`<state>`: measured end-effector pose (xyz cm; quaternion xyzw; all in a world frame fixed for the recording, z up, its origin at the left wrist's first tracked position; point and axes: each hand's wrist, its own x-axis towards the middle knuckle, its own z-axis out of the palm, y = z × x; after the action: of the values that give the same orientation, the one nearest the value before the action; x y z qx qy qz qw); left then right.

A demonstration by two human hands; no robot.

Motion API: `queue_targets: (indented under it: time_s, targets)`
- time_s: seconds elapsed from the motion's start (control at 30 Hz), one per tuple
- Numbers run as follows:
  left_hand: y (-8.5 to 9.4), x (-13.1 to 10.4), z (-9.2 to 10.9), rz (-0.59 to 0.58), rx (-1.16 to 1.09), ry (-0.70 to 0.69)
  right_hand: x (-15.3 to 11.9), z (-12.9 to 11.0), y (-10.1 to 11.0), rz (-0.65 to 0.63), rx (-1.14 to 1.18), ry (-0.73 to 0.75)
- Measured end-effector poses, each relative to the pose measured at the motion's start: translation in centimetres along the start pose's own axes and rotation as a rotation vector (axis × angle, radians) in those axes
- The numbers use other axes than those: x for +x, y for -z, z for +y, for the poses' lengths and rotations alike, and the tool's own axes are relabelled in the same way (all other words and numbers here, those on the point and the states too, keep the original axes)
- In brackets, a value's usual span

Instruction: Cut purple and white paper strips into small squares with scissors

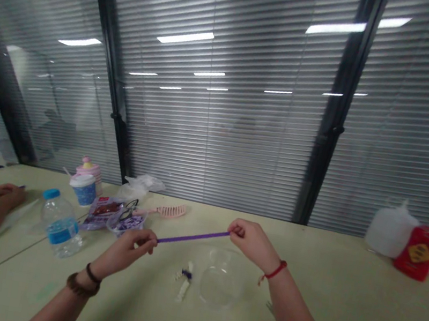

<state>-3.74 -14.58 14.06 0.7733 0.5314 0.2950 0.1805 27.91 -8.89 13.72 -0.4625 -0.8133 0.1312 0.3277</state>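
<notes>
A narrow purple strip [193, 237] is stretched straight between my two hands, above the table. My left hand [135, 244] pinches its left end. At the slightly higher right end, my right hand [249, 237] has its fingers closed on the strip. Below it on the table stands a clear round bowl [219, 286]. Left of this bowl lie small white pieces [183, 288] with a dark purple bit [186, 274] among them; their kind is too blurred to tell.
To the left are a water bottle [61, 226], a blue cup [83, 189], a purple snack packet [103, 212], a tub of purple pieces [129, 223] and a pink hairbrush [169, 210]. Another person's hands [9, 194] are further left. A red bottle [423, 250] and white jug [391, 229] stand right.
</notes>
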Motion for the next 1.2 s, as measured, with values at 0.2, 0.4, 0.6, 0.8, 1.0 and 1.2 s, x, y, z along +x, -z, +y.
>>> queue_targets:
  time_s: [0.2, 0.4, 0.6, 0.8, 1.0, 1.2]
  targets:
    - [-0.1, -0.4, -1.0, -0.004, -0.02, 0.04, -0.2, 0.4, 0.3, 0.026, 0.106, -0.003]
    - [-1.6, 0.3, -2.3, -0.011, -0.089, 0.055, -1.4, 0.9, 2.2, 0.11, 0.21, -0.02]
    - [-2.6, 0.6, -2.7, -0.06, -0.15, 0.076, -1.7, 0.5, 3.1, 0.145, 0.203, -0.046]
    - [-1.2, 0.1, -4.4, -0.132, -0.071, 0.095, -0.7, 0.4, 2.2, 0.159, 0.1, -0.048]
    - [-1.2, 2.0, -1.7, -0.067, 0.0, -0.001, -0.2, 0.0, 1.0, 0.127, 0.125, 0.002]
    - [-6.7, 5.5, 5.5, -0.064, -0.112, -0.185, -0.3, -0.7, -0.4, 0.038, 0.275, 0.057]
